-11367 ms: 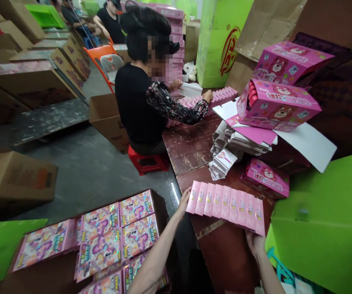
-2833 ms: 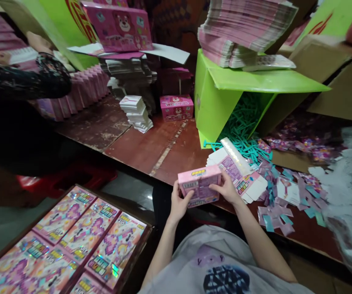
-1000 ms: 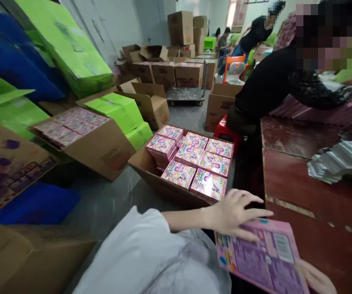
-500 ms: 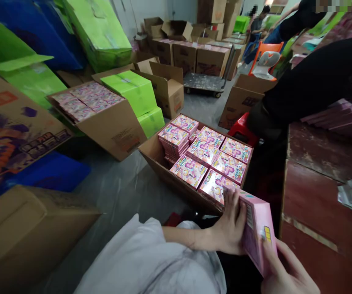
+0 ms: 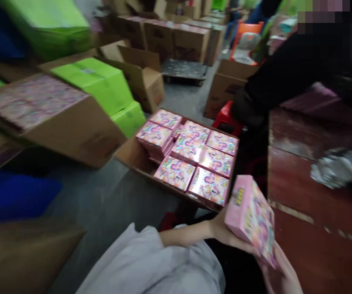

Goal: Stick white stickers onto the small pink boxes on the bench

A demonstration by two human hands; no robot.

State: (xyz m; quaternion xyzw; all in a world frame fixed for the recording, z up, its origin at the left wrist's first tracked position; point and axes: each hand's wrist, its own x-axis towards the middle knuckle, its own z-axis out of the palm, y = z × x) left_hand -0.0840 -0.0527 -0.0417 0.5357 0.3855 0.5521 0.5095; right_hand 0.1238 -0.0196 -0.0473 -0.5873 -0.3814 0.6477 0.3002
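Note:
Both hands support a pink printed box (image 5: 257, 218), tilted so that its colourful front and a narrow pink side show. My left hand (image 5: 229, 232) grips it from the left and below, with fingers partly hidden behind it. My right hand (image 5: 281, 267) holds its lower right end. Just beyond the hands stands an open carton (image 5: 163, 183) packed with stacks of similar pink boxes (image 5: 211, 183). The stacks at its far left leave a gap along the carton's near left corner.
To the right is a dark red table (image 5: 319, 228) with crumpled silvery plastic (image 5: 341, 165) on it. A person in black (image 5: 298, 69) leans in beyond it, near a red stool (image 5: 228, 116). Another filled carton (image 5: 74, 126), green boxes (image 5: 102, 83) and a flat trolley (image 5: 185, 70) stand around.
The held box has been turned, so its printed front now faces me instead of its side. My left hand has shifted from its top edge to beneath it. The view has swung right.

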